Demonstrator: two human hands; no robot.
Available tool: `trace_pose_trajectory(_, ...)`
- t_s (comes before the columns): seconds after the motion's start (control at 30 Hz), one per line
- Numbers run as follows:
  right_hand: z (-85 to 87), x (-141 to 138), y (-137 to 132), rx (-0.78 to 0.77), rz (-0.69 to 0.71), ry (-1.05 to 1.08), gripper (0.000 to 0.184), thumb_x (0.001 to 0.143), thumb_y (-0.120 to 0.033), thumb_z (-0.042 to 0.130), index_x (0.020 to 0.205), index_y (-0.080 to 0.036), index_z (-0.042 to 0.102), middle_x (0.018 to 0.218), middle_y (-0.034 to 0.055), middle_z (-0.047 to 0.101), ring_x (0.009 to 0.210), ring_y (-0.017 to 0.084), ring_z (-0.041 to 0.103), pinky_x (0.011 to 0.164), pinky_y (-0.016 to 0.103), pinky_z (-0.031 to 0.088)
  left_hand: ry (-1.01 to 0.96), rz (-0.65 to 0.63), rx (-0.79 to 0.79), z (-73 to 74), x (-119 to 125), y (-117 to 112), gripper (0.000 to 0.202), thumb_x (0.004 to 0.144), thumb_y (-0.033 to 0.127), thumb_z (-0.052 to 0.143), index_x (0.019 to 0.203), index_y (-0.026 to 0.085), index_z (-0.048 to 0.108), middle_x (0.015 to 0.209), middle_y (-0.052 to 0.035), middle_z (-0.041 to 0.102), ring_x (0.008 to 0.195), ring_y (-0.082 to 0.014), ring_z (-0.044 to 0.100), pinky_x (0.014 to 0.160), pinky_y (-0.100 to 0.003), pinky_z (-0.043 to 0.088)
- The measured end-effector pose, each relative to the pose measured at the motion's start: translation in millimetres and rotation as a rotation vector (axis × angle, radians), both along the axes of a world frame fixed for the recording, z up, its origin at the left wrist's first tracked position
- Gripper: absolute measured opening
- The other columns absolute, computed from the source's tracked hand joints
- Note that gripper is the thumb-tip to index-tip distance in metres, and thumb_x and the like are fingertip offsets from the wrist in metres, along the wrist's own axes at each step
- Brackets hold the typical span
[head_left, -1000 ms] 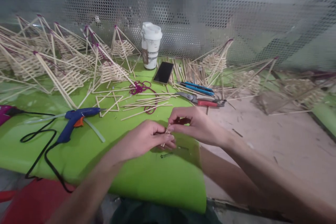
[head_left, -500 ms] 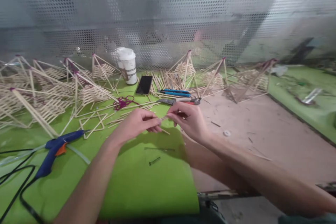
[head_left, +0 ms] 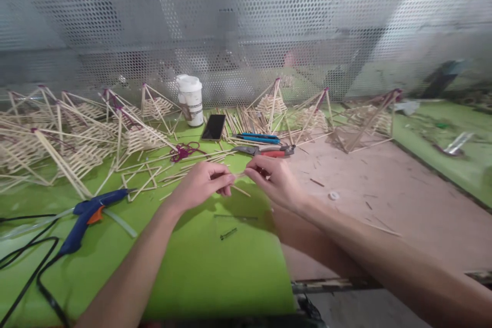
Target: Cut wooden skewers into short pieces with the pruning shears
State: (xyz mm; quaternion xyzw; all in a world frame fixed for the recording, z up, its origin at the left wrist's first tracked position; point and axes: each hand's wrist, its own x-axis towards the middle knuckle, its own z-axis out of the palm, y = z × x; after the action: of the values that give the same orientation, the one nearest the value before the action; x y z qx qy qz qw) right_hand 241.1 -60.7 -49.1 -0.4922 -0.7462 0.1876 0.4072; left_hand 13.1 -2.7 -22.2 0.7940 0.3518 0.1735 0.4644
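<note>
My left hand (head_left: 203, 184) is closed, thumb against the fingers, on thin wooden sticks. One wooden stick (head_left: 241, 191) pokes out below its fingers to the right. Between the fingertips of both hands runs a thin pale piece (head_left: 240, 175), most of it covered by the fingers. My right hand (head_left: 275, 180) pinches its other end, just above the green sheet (head_left: 215, 277). Behind the hands lie pruning shears (head_left: 274, 151) with red on the handle, and a blue utility knife (head_left: 257, 138).
Several wooden stick frames (head_left: 142, 136) stand along the back and left. A blue glue gun (head_left: 86, 215) with a black cord lies left. A white cup (head_left: 191, 100), a phone (head_left: 213, 127), loose sticks (head_left: 248, 119) and purple string (head_left: 185, 151) are at the back.
The view has shifted slightly, so the table's things sit a little lower and to the right. Both hands keep their pinch, with only small finger movement in the right.
</note>
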Motion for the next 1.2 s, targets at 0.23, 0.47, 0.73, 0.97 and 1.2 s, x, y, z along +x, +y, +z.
trace_pose_trajectory(0.23,-4.6,-1,5,0.028,-0.049,-0.062,0.029,0.107,-0.029,0.055,0.081,-0.017,0.063,0.071,0.0003,0.064,0.059,0.012,0.051,0.056,0.025,0.034,-0.020,0.073,0.102,-5.8,1,0,0.043,0.102,0.047,0.057,0.073,0.019,0.068,0.071,-0.0021,0.071,0.062,-0.0157,0.062,0.064,-0.029,0.044)
trace_pose_trajectory(0.47,-9.3,-1,6,0.046,-0.075,-0.085,0.030,0.107,-0.027,0.052,0.079,-0.019,0.057,0.068,-0.0015,0.059,0.059,0.012,0.049,0.058,0.025,0.032,-0.019,0.127,0.157,-7.4,4,-3,0.042,0.105,0.048,0.053,0.074,0.020,0.058,0.064,0.0029,0.063,0.053,-0.0133,0.053,0.055,-0.027,0.036)
trace_pose_trajectory(0.73,-9.5,-3,3,0.071,-0.082,-0.067,0.033,0.108,-0.032,0.052,0.078,-0.020,0.056,0.066,-0.0028,0.055,0.059,0.012,0.046,0.058,0.025,0.032,-0.045,0.137,0.202,-7.8,6,-6,0.039,0.107,0.046,0.049,0.079,0.021,0.057,0.064,0.0039,0.060,0.053,-0.0138,0.055,0.054,-0.027,0.038)
trace_pose_trajectory(0.97,-10.2,-3,-2,-0.039,-0.054,0.007,0.034,0.110,-0.035,0.048,0.081,-0.020,0.056,0.068,-0.0038,0.053,0.062,0.012,0.047,0.059,0.025,0.032,-0.099,0.112,0.174,-8.0,4,-5,0.045,0.109,0.048,0.048,0.073,0.021,0.053,0.063,0.0038,0.058,0.057,-0.0129,0.055,0.062,-0.028,0.041)
trace_pose_trajectory(1.2,-4.9,-4,-5,0.004,-0.036,0.121,0.034,0.110,-0.036,0.048,0.082,-0.020,0.056,0.070,-0.0033,0.052,0.062,0.012,0.046,0.057,0.025,0.032,-0.401,-0.018,0.059,-12.3,6,-4,0.045,0.109,0.051,0.044,0.081,0.020,0.061,0.068,0.0014,0.059,0.060,-0.0139,0.058,0.064,-0.030,0.051)
